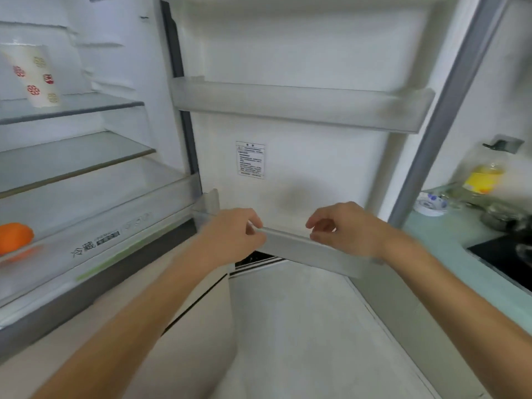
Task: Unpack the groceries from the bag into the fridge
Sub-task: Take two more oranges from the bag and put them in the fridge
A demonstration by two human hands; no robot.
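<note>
Two grips at the door shelf rail (290,240): left grip (233,234) clamped over it, right grip (345,228) curled there, closure unclear; likely seating the shelf. Orange (14,237) lies far left; bag unseen.

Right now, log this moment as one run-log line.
left hand: grips lower door bin rim | right hand: at same rim, grip unclear | orange: inside fridge, lower left
</note>
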